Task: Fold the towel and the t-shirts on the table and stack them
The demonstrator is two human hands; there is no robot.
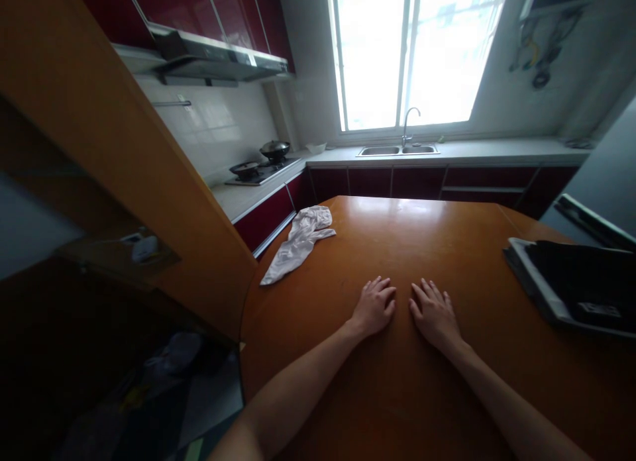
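Observation:
My left hand (373,306) rests palm down on the brown wooden table (397,249), its fingers stretched forward and holding nothing. A short gap to the right, my right hand (434,312) lies flat on the same tabletop, fingers a little spread and likewise without anything in them. On the table's far left edge lies a crumpled white cloth (301,242), apart from both hands and nearer to the left one. Stacked at the right side is a dark, flat item with a white layer (581,282); its kind is hard to make out.
Beyond the table run a counter (338,156) with a double sink (397,150) and a faucet (406,126). Back left, a covered wok (275,148) and a pan (244,169) sit on the stove. A wooden partition (163,183) borders the left; a grey appliance (603,163) stands right.

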